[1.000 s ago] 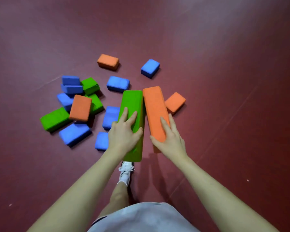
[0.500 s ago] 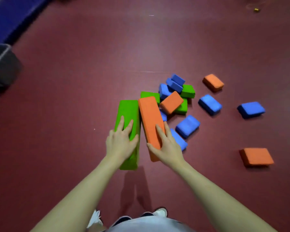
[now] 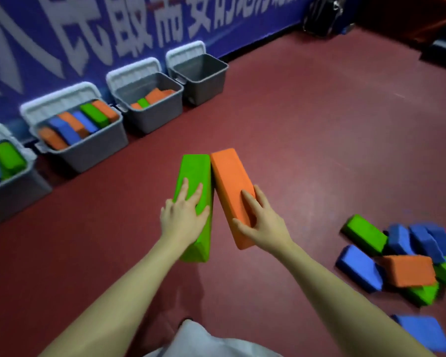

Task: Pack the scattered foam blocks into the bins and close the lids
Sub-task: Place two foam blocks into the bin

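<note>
Along the blue wall on the left, four grey bins are standing open, lids tipped back: the leftmost bin is holding green and blue blocks, the second bin is holding orange, blue and green ones, the third bin is holding a few, and nothing is showing inside the fourth bin. At centre, the left hand is gripping a long green block above the red floor, thumb wrapping its edge. The right hand is gripping a long orange block, the two blocks touching at their far ends. At right, a loose pile of blocks is lying on the floor.
</note>
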Available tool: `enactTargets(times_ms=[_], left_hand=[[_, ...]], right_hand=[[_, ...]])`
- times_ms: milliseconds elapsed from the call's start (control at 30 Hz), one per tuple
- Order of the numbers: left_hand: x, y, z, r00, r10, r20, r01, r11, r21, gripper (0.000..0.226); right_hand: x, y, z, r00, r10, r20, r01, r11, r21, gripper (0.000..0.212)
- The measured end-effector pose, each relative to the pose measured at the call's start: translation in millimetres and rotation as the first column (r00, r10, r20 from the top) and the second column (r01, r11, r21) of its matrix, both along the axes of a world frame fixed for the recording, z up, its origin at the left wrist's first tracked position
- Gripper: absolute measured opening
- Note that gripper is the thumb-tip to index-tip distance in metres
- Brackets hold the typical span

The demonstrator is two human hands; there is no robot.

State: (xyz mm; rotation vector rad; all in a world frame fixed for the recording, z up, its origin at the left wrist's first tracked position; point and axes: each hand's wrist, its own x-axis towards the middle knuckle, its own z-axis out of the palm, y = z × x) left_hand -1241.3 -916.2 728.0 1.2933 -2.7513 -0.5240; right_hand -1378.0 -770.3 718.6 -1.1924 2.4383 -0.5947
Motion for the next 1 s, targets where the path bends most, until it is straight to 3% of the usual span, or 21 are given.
enactTargets(times_ms=[367,767,1000], left_hand=[[25,-196,16,0.965,0.258,-0.055,-0.26,0.965,-0.042,0.061],[-132,-406,34,0.895,0.42,-0.149,-0.427,0.904,-0.013,0.06],[-198,-488,26,0.869,0.472,-0.149,-0.476,0.88,0.013,0.061]], right_hand=[[-28,-233,3,0.961,0.269,-0.069,-0.274,0.959,-0.075,0.078],[-197,-478,21,0.904,0.419,-0.085,-0.426,0.901,-0.081,0.073],[-256,-567,16,0.894,0.445,-0.059,-0.448,0.892,-0.055,0.072]])
